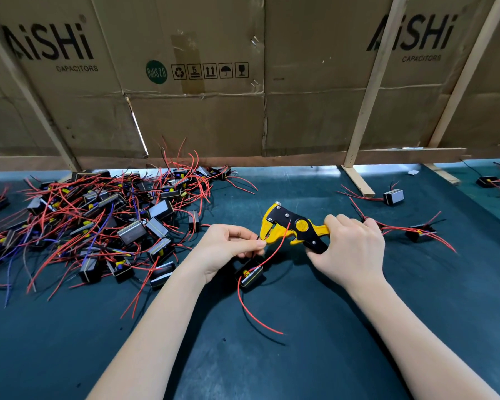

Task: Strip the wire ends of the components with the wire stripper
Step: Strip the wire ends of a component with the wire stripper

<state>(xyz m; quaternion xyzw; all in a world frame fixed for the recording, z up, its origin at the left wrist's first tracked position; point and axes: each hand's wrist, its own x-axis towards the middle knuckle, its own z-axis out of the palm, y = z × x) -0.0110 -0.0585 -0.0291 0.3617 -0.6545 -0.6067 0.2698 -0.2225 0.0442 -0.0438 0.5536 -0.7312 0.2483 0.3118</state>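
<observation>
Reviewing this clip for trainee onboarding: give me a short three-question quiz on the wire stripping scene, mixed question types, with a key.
1. True or false: the right hand grips the wire stripper by its handles.
2. What does the left hand pinch? A) a red wire at the stripper's head B) a cardboard flap C) a purple wire
3. Fill in: the big pile of components lies to the person's ____.

Key: 1 true; 2 A; 3 left.
</observation>
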